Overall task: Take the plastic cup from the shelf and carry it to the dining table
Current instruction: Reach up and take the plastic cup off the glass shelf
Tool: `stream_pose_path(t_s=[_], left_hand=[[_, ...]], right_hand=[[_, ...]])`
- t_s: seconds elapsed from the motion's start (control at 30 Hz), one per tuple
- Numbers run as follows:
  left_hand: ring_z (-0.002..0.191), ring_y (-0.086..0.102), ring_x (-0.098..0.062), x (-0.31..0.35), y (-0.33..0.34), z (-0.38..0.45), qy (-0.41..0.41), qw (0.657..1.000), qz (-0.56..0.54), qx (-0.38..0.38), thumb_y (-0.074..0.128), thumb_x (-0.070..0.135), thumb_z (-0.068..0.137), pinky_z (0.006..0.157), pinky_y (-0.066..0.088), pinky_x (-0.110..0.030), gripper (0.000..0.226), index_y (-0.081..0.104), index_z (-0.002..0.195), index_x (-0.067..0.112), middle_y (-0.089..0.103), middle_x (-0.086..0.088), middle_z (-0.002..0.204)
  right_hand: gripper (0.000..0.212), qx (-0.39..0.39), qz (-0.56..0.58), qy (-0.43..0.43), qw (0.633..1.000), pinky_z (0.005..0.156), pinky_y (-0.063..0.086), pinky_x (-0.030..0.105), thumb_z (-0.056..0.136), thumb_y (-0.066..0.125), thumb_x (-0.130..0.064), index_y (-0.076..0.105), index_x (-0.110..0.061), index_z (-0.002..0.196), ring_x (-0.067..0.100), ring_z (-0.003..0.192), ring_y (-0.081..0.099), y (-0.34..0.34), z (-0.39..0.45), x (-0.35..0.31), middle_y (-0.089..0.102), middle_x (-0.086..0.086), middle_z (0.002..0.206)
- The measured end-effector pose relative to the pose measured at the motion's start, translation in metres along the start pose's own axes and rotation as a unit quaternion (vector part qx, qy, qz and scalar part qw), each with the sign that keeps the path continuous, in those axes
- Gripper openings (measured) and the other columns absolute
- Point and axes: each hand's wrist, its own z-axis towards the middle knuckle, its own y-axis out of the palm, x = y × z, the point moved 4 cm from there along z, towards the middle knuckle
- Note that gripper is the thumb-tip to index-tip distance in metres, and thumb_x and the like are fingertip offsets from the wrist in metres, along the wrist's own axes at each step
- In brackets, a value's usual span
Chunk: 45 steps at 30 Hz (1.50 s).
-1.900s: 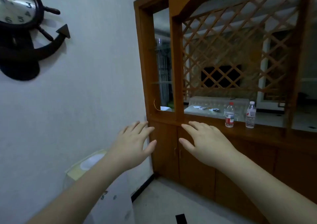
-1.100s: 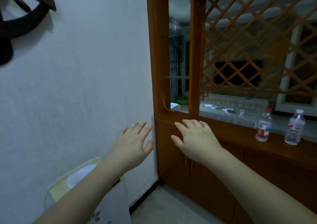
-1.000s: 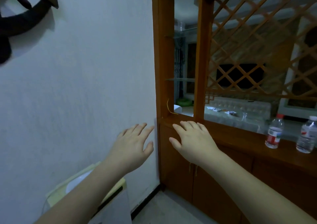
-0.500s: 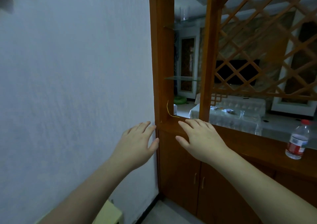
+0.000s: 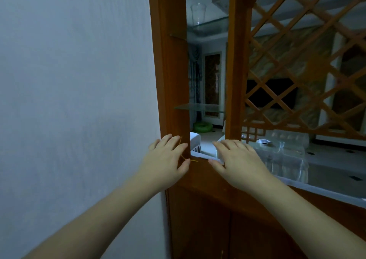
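On the upper glass shelf (image 5: 210, 23) the clear plastic cup (image 5: 198, 13) stands untouched, well above the left hand (image 5: 168, 159) and right hand (image 5: 237, 162), both spread and empty; grasping and carrying remain.

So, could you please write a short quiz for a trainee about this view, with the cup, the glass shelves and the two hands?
1. True or false: the plastic cup stands upright on the upper glass shelf.
2. Which hand is nearer to the white wall? A) left hand B) right hand
3. Fill in: the lower glass shelf holds ____ that can be seen.

Key:
1. True; it stands mouth up, above both hands.
2. A; the left hand is beside the wall, in front of the wooden post.
3. Nothing; both hands are open and empty, and no grip on the cup is made yet.
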Motion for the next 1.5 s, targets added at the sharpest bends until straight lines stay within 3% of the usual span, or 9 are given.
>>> stream_pose_path(t_s=[0.1,0.53,0.73,1.03,1.3,1.5], left_hand=[[0.151,0.008,-0.02,-0.006,0.007,0.047,-0.008,1.0,0.023,0.013,0.03,0.057,0.097,0.12,0.003,-0.043,0.057,0.032,0.149,0.034,0.019,0.003,0.164],[0.144,0.029,-0.017,-0.066,0.006,0.18,-0.014,0.991,-0.082,0.102,0.04,0.053,0.095,0.116,0.028,-0.044,0.058,0.034,0.148,0.03,0.035,0.004,0.157],[0.146,0.024,-0.017,-0.107,0.003,0.226,0.031,0.987,-0.081,0.139,0.042,0.054,0.094,0.116,0.026,-0.043,0.064,0.024,0.151,0.031,0.029,0.004,0.159],[0.146,0.026,-0.016,-0.167,-0.021,0.3,0.092,0.976,-0.115,0.16,0.044,0.053,0.095,0.116,0.03,-0.043,0.063,0.027,0.151,0.03,0.031,0.004,0.159],[0.144,0.029,-0.018,-0.169,-0.059,0.359,0.143,0.955,-0.125,0.226,0.045,0.048,0.096,0.111,0.033,-0.041,0.061,0.029,0.15,0.025,0.034,0.0,0.157],[0.141,0.034,-0.02,-0.164,-0.09,0.412,0.136,0.945,-0.154,0.253,0.048,0.045,0.096,0.109,0.035,-0.042,0.06,0.03,0.15,0.024,0.036,-0.001,0.156]], right_hand=[[0.06,0.025,-0.004,0.009,1.0,0.112,0.025,0.041,0.097,0.03,-0.057,0.025,-0.028,0.149,0.021,0.14,0.03,0.002,0.04,0.025,0.035,-0.001,0.153],[0.061,0.08,-0.023,-0.028,0.996,0.11,0.028,0.043,0.097,0.032,-0.053,0.025,-0.025,0.15,0.024,0.14,0.03,0.0,0.188,0.016,0.031,0.003,0.154],[0.057,0.111,-0.058,-0.02,0.992,0.107,0.03,0.044,0.097,0.035,-0.051,0.031,-0.024,0.147,0.025,0.137,0.034,-0.012,0.247,-0.002,0.038,0.004,0.148],[0.056,0.169,-0.086,0.014,0.982,0.106,0.033,0.044,0.095,0.038,-0.052,0.033,-0.027,0.145,0.023,0.134,0.038,-0.056,0.331,-0.023,0.042,0.003,0.145],[0.056,0.175,-0.032,0.038,0.983,0.108,0.036,0.045,0.096,0.044,-0.047,0.035,-0.025,0.146,0.023,0.134,0.04,-0.123,0.367,-0.012,0.04,0.005,0.149],[0.055,0.22,-0.006,0.033,0.975,0.104,0.042,0.041,0.094,0.047,-0.048,0.037,-0.027,0.144,0.021,0.128,0.046,-0.155,0.399,-0.002,0.044,0.003,0.145]])
